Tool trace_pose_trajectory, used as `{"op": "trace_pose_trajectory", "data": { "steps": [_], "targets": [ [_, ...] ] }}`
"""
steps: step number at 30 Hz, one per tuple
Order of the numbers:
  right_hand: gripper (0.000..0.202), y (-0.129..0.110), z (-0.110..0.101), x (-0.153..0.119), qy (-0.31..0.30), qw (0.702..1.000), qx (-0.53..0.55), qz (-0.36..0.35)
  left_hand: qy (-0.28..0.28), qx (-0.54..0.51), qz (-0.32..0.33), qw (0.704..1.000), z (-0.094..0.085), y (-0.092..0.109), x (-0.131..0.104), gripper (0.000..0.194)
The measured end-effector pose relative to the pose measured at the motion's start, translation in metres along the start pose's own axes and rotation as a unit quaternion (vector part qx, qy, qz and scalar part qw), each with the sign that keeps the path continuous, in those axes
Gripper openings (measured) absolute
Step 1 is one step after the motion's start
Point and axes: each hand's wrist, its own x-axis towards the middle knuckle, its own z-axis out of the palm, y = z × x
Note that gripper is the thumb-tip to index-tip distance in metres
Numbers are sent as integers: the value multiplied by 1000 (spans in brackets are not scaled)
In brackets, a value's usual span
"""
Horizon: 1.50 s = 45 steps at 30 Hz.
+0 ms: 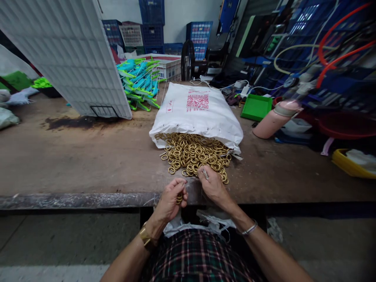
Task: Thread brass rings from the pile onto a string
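Brass-coloured rings (190, 150) spill in a heap from the mouth of a white woven sack (179, 117), which lies flat with red print on top. My left hand (173, 197) is closed near the table's front edge, with several brass rings showing inside its curled fingers. At the front of the heap, my right hand (213, 186) has its fingers bent and drawn together, touching or very near the rings. A small grey piece shows at those fingers; whatever else they grip is hidden.
A ribbed white panel (73, 58) stands at left on the wooden table (88, 156). Behind it lie turquoise and green plastic pieces (141, 80). At right are a green tray (257, 106), a pink bottle (272, 119) and a yellow tray (346, 166).
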Motion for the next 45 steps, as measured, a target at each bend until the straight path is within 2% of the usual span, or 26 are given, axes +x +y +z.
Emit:
{"op": "trace_pose_trajectory", "data": {
  "steps": [2, 5, 9, 11, 13, 16, 18, 22, 25, 28, 34, 39, 45],
  "targets": [
    [28, -6, -3, -4, -13, 999, 47, -21, 10, 19, 4, 1000, 4, 1, 3, 31],
    [24, -11, -3, -12, -43, 995, 60, -60, 16, 43, 2, 999, 8, 0, 6, 33],
    [14, -11, 5, -21, -72, 988, 48, -125, 11, 63, 3, 998, 6, -2, 9, 33],
    [12, -11, 8, -23, -84, 985, 58, -137, 15, 76, 4, 997, 3, -3, 9, 33],
    [13, -12, 9, -22, -87, 985, 90, -115, 26, 100, 12, 995, 0, -3, 10, 33],
    [18, -16, 7, -18, -52, 987, 147, -33, 54, 173, 40, 983, -3, -4, 10, 30],
    [21, -18, 6, -14, -43, 984, 173, 21, 73, 236, 81, 966, -2, -4, 10, 27],
    [28, -20, 8, -11, -101, 977, 178, 57, 83, 336, 198, 917, 2, -4, 7, 18],
    [30, -21, 12, -12, -113, 976, 171, 73, 73, 354, 226, 905, 5, -3, 4, 14],
    [28, -20, 16, -12, -113, 974, 174, 89, 59, 328, 195, 922, 5, -2, 2, 16],
    [28, -16, 20, -13, -128, 964, 205, 111, 25, 251, 38, 967, 0, -1, 3, 30],
    [27, -13, 24, -14, -141, 950, 256, 107, -11, 212, 18, 977, -1, -2, 3, 31],
    [30, -9, 26, -14, -153, 935, 294, 127, -19, 173, 15, 985, -2, -3, 3, 32]
  ]
}}
